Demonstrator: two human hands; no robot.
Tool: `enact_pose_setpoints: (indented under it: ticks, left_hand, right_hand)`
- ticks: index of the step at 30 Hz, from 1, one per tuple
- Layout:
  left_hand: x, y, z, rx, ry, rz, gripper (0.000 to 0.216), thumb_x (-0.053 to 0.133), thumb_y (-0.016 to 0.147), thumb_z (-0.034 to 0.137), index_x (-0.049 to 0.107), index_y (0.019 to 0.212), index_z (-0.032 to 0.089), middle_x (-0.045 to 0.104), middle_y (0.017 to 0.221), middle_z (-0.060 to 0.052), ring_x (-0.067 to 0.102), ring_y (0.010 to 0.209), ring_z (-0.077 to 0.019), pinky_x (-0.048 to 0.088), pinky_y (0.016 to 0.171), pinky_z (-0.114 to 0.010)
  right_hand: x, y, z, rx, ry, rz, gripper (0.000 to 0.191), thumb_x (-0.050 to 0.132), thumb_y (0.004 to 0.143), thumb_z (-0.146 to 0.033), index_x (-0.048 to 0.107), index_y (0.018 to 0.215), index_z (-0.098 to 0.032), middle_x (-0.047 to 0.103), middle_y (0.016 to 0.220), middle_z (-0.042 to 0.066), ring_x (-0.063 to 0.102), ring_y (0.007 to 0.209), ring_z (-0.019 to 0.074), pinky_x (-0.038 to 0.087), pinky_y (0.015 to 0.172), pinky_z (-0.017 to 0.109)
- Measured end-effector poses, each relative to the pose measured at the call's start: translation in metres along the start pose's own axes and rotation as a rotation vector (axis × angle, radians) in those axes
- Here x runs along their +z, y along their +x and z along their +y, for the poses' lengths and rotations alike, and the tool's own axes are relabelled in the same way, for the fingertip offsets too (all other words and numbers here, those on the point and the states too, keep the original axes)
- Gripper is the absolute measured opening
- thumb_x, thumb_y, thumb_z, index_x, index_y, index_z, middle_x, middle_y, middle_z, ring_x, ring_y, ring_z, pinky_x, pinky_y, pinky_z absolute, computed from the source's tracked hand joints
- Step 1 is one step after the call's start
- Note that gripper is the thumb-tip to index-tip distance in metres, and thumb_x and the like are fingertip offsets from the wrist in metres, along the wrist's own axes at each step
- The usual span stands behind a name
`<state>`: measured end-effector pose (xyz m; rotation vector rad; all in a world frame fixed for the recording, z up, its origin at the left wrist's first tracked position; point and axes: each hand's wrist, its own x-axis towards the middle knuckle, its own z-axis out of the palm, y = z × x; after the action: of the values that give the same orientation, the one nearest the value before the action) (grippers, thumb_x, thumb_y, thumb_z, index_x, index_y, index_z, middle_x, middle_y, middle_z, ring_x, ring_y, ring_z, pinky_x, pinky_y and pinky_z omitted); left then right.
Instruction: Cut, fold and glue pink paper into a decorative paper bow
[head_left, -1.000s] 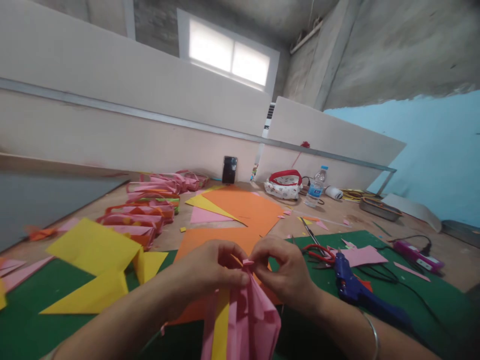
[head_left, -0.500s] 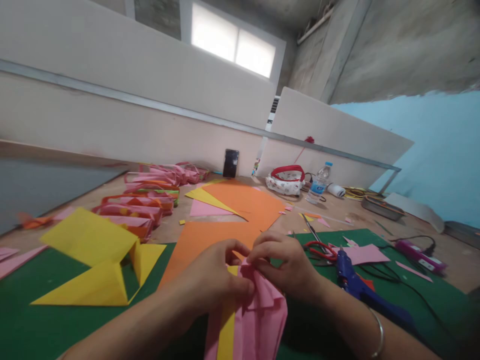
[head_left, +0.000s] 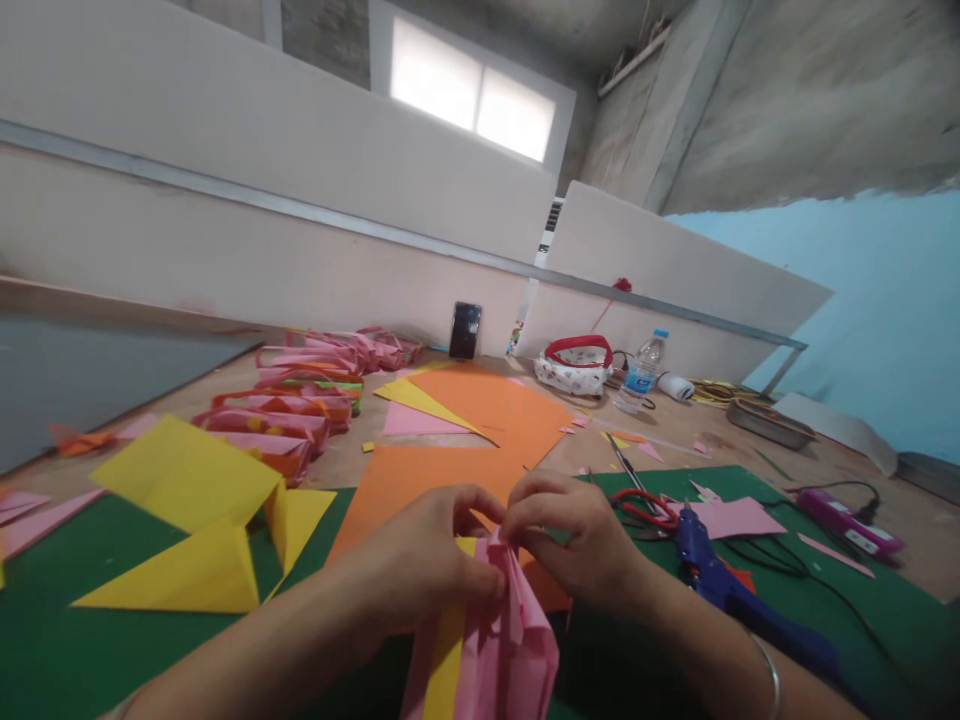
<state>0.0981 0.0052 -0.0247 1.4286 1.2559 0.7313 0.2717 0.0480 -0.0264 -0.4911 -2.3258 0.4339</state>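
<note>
A pink folded-paper bag (head_left: 517, 660) with a yellow stripe along its left side is held upright in front of me, cut off by the bottom edge of the view. My left hand (head_left: 442, 560) grips its upper left, thumb across the near face and fingers behind. At the top edge, my right hand (head_left: 570, 530) pinches a pink fold between thumb and fingertips. Orange paper (head_left: 420, 475) lies just behind both hands. Left of them is a folded yellow paper piece (head_left: 187, 480). A blue glue gun (head_left: 735, 590) rests by my right forearm.
The green cutting mat (head_left: 45, 650) lies under the work. Finished-looking pink paper bags (head_left: 300, 420) line the back left. Red-handled scissors (head_left: 645, 510) and pink scraps (head_left: 735, 518) lie at right. Farther back stand a phone (head_left: 465, 332), a pouch (head_left: 574, 368) and a water bottle (head_left: 641, 375).
The pink bag has turned slightly, and its loose front flap now stands more edge-on. Both hands keep their hold at the top. The whole view has shifted slightly.
</note>
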Motion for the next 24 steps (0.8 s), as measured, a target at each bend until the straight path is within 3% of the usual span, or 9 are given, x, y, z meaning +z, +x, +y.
enact_pose_setpoints:
  ticks: [16, 24]
  left_hand:
    - [0.0049, -0.0008, -0.0030, -0.069, 0.056, 0.070, 0.036, 0.060, 0.046, 0.018, 0.057, 0.082, 0.020, 0.059, 0.080, 0.000, 0.058, 0.063, -0.0170, 0.040, 0.048, -0.024]
    - [0.0011, -0.0006, -0.0032, -0.084, 0.096, 0.065, 0.044, 0.065, 0.045, 0.019, 0.055, 0.088, 0.021, 0.054, 0.077, 0.002, 0.055, 0.062, -0.0157, 0.037, 0.048, -0.023]
  right_hand:
    - [0.0038, -0.0012, 0.0017, -0.018, -0.099, -0.073, 0.020, 0.051, 0.080, -0.007, 0.067, 0.074, -0.017, 0.060, 0.074, 0.004, 0.057, 0.068, 0.0116, 0.043, 0.059, 0.021]
    - [0.0029, -0.0031, 0.0013, -0.040, -0.099, -0.080, 0.023, 0.049, 0.080, -0.006, 0.067, 0.074, -0.019, 0.059, 0.074, 0.003, 0.057, 0.067, 0.0110, 0.043, 0.059, 0.021]
